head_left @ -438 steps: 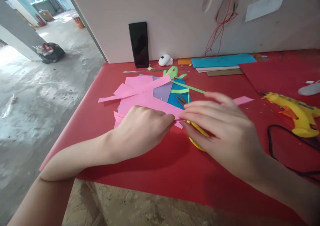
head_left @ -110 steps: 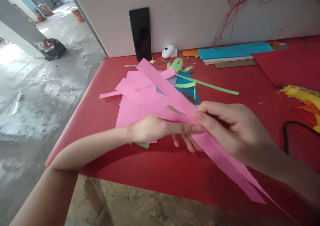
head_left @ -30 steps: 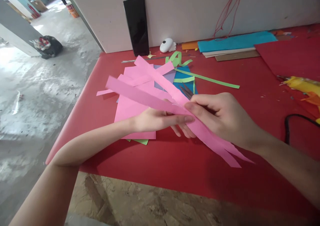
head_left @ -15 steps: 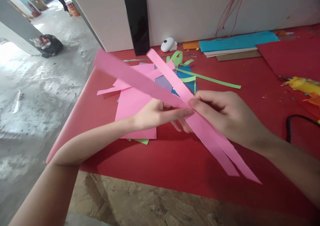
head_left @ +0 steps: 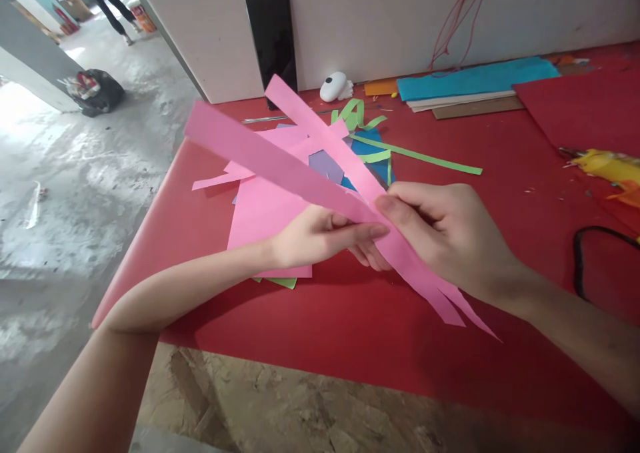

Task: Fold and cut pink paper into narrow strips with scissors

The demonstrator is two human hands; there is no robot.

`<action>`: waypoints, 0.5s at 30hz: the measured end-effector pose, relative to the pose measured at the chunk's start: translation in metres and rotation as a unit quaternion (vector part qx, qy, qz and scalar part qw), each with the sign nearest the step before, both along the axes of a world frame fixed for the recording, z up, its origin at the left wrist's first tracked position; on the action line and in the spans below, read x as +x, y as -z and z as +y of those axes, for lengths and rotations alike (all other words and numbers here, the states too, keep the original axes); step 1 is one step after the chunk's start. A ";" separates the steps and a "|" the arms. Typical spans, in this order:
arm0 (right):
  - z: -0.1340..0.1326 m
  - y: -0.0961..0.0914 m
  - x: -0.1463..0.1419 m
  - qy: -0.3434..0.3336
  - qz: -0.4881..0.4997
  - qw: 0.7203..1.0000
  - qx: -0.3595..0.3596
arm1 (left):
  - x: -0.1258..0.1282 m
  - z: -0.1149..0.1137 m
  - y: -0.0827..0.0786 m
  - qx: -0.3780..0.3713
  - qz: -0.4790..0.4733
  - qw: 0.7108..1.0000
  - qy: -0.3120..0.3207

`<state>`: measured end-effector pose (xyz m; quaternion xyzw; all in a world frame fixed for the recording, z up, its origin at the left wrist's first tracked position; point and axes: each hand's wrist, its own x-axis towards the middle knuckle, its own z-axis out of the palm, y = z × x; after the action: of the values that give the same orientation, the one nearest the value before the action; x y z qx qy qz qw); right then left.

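Observation:
Pink paper [head_left: 245,149] is held up in front of me, split into two strips at its far end and parted again at its near tips. My left hand [head_left: 335,239] pinches it between thumb and fingers around the middle. Just right of that, my right hand [head_left: 440,233] pinches the paper too, close to where the far strips meet. Below and behind lie a pink sheet [head_left: 270,219], purple paper [head_left: 326,165], blue paper [head_left: 370,147] and curled green strips [head_left: 355,114] on the red tabletop [head_left: 350,326].
A black phone [head_left: 273,39] leans on the white wall, beside a small white object [head_left: 336,87]. Folded light-blue paper [head_left: 480,79] lies at the back right, a yellow tool [head_left: 607,171] and black cable [head_left: 579,263] at right. A person's legs [head_left: 107,3] show far left.
Both pinches stay nearly in place. The paper has slid up and left, so its far strip reaches farther and its near tips are shorter. The person's legs have come further into view.

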<state>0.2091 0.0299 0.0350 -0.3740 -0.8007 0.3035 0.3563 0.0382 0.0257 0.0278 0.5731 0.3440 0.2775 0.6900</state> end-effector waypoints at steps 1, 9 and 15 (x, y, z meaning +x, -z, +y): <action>-0.002 0.000 -0.001 0.006 0.001 1.000 -0.006 | 0.000 -0.001 0.000 0.009 0.009 1.000 -0.006; -0.004 -0.005 -0.004 0.025 0.021 0.997 -0.067 | -0.002 -0.004 -0.004 0.086 0.027 0.995 -0.037; -0.001 -0.012 0.001 -0.016 -0.007 0.996 -0.084 | -0.008 0.002 -0.003 0.071 0.000 0.997 0.006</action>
<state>0.2098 0.0291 0.0466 -0.3923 -0.7805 0.3727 0.3129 0.0300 0.0280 0.0304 0.6227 0.3202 0.2965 0.6495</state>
